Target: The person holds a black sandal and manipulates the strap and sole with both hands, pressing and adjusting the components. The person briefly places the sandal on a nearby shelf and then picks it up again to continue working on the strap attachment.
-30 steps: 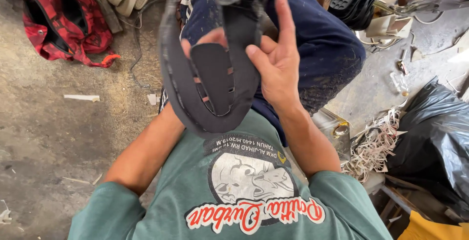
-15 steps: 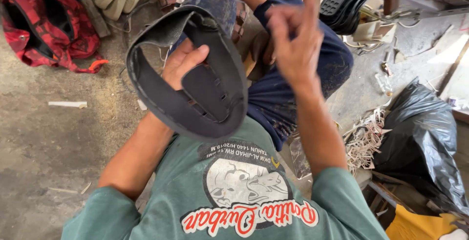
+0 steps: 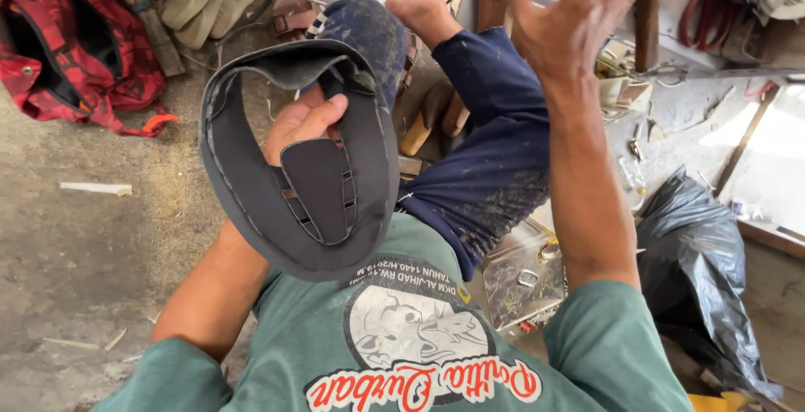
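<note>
Dark curved shoe upper (image 3: 293, 169) held up close over the green shirt (image 3: 402, 336), in front of the chest. Left hand (image 3: 303, 123) tucked inside it, fingers curled round its inner edge, thumb pressed on the strap part. Right hand (image 3: 579, 14) lifted higher, holding nothing, fingers spread wide apart. Beyond, bent knee in blue trousers (image 3: 495, 152). Further off, black plastic bag (image 3: 696, 278) at right, red bag (image 3: 75, 43) at far left on the floor.

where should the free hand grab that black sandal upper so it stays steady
Probably the wide curved band of the black sandal upper, on its outer lower edge, coming from below. The left hand already holds the middle from behind, and the tongue piece with thin straps looks too floppy. The right hand is raised and open.
</note>
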